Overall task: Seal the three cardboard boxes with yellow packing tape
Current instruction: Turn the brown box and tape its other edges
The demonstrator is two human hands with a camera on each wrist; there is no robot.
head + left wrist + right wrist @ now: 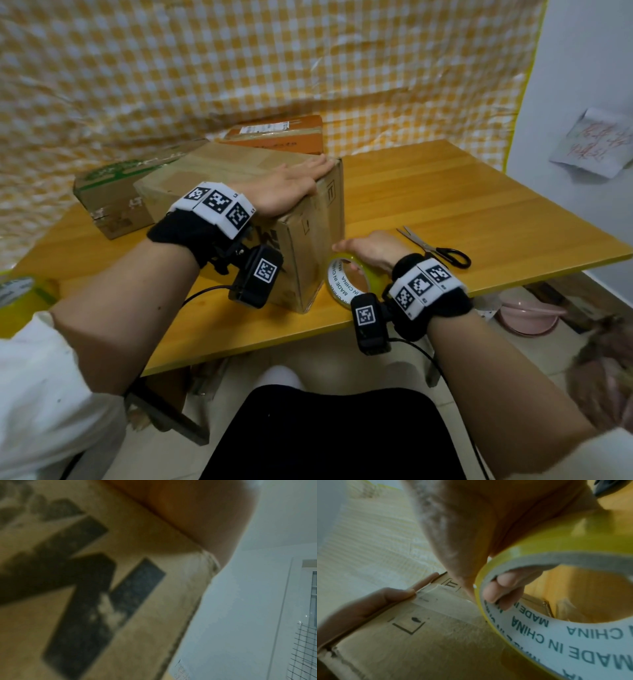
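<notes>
Head view: left hand [286, 188] flat on cardboard box [308, 246], right hand [370, 251] gripping glossy tape ring [346, 286].

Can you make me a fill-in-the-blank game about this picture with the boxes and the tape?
1. The left hand lies flat on top of the nearest ____.
2. The right hand holds a roll of ____ tape.
3. On the table behind the right hand lie black-handled ____.
4. There are ____ cardboard boxes on the table.

Missing words: box; yellow; scissors; three
</notes>
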